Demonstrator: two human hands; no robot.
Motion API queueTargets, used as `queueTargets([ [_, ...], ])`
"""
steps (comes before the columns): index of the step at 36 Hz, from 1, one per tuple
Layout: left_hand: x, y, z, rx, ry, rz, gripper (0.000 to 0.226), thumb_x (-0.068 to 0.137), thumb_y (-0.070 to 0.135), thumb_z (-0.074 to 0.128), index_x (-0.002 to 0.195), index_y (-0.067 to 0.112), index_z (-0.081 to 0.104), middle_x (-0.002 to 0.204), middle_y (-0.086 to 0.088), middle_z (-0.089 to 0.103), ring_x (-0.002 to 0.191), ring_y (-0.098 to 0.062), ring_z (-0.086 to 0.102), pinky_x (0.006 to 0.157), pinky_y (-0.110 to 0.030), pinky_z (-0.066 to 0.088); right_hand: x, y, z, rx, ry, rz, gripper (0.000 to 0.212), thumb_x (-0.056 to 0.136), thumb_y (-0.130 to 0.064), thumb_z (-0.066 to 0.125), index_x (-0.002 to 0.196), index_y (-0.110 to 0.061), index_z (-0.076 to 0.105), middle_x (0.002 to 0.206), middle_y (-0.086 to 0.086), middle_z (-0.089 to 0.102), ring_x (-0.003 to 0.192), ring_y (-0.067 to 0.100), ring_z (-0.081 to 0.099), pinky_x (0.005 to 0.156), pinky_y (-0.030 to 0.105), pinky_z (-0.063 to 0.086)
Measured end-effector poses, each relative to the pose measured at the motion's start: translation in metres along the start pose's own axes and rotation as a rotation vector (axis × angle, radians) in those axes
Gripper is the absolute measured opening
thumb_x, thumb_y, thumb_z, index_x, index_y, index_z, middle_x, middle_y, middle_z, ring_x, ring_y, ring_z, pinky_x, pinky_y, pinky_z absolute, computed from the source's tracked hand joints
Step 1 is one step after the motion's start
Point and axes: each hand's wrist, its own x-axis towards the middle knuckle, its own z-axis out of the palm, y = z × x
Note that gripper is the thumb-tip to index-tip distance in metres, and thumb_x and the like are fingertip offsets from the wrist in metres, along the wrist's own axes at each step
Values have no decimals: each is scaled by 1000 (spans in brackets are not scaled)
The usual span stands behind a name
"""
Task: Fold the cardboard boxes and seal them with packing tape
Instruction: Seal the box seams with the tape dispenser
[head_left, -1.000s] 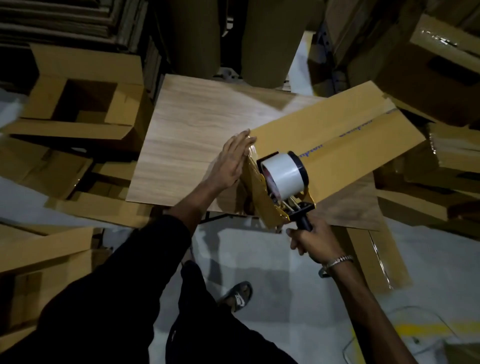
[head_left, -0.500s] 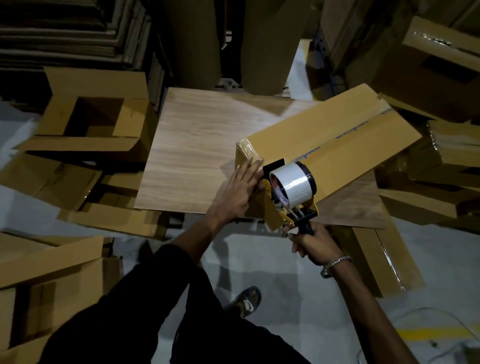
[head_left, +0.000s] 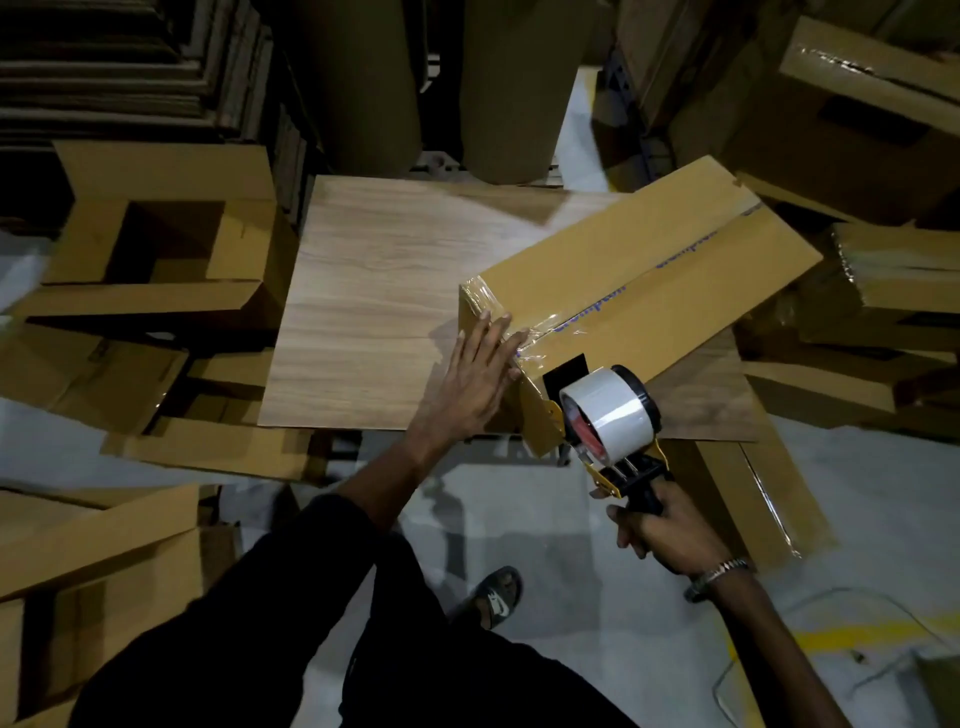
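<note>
Now, by size:
Table (head_left: 363, 312): wood-grain top, open and flat cartons lying round it on the floor.
Box (head_left: 649, 291): long, closed, lying slantwise on the table's right part, far end past the table edge; clear tape wrinkled over the near end.
Left hand (head_left: 480, 384): flat, fingers straight, pressing the tape against the box's near end.
Right hand (head_left: 670, 530): clenched round the dispenser's black handle, below the table edge.
Dispenser (head_left: 608, 421): yellow frame, white tape roll, at the box's near corner.
</note>
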Motion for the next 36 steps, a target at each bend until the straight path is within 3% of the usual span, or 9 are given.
queueTargets([
  [3, -6, 10, 0, 81, -24, 96, 63, 112, 26, 42, 168, 24, 13, 176, -4, 3, 162, -25, -6, 125, -66, 14, 0, 0, 1, 16, -6, -4, 25, 98, -2, 66, 104, -23, 77, 64, 13, 70, 52, 19, 56, 51, 27, 46],
  [6, -14, 26, 10, 150, -106, 272, 71, 99, 16, 44, 165, 15, 19, 176, -8, 5, 162, -30, -2, 126, -65, 12, 2, 4, 3, 31, 1, -2, 26, 97, -3, 66, 99, -25, 78, 65, 14, 70, 55, 24, 57, 52, 30, 47],
  [8, -18, 32, 16, 98, -115, 246, 74, 93, 19, 48, 163, 11, 26, 176, -7, 4, 162, -30, -3, 126, -64, 12, 3, 6, 4, 31, 13, 5, 25, 97, -3, 66, 99, -25, 76, 64, 15, 70, 54, 25, 57, 52, 30, 47],
  [15, -20, 33, 14, -57, -65, 192, 75, 100, 18, 59, 165, 14, 22, 175, -5, 14, 162, -28, 4, 126, -63, 15, -11, 5, 1, -4, 48, -18, 18, 95, -6, 69, 104, -20, 74, 65, 13, 72, 52, 22, 58, 52, 30, 47],
  [20, -19, 34, 19, -22, -56, 164, 67, 104, 16, 47, 166, 21, 24, 174, 0, 16, 162, -25, 5, 125, -60, 19, -34, 22, -4, 12, 43, -18, 18, 98, -8, 68, 105, -23, 74, 65, 12, 72, 49, 18, 56, 52, 27, 46],
  [23, -18, 34, 25, -25, -48, 146, 55, 113, 26, 41, 165, 20, 26, 174, -2, 20, 162, -26, 7, 123, -61, 24, -31, 33, -2, 53, 42, 7, 20, 98, -7, 68, 106, -24, 77, 65, 14, 71, 50, 17, 55, 53, 28, 46],
  [29, -19, 35, 25, -32, -46, 131, 53, 114, 30, 37, 165, 21, 26, 173, -2, 20, 162, -25, 6, 125, -60, 24, -18, 45, 15, 315, -11, 109, 22, 96, 4, 62, 103, -9, 79, 60, 23, 61, 46, 24, 47, 51, 31, 39],
  [32, -20, 39, 26, -48, -41, 102, 55, 113, 26, 42, 165, 20, 26, 174, -2, 18, 162, -23, 1, 127, -59, 20, -21, 44, 28, 508, -35, 180, 23, 88, 10, 59, 104, 4, 75, 57, 19, 55, 42, 25, 40, 50, 30, 31],
  [36, -20, 41, 22, -76, -47, 88, 54, 113, 27, 40, 165, 19, 28, 174, -3, 19, 162, -23, 1, 127, -56, 21, -26, 52, 44, 589, -9, 297, 24, 91, 13, 57, 105, 4, 74, 55, 17, 52, 41, 24, 37, 43, 27, 27],
])
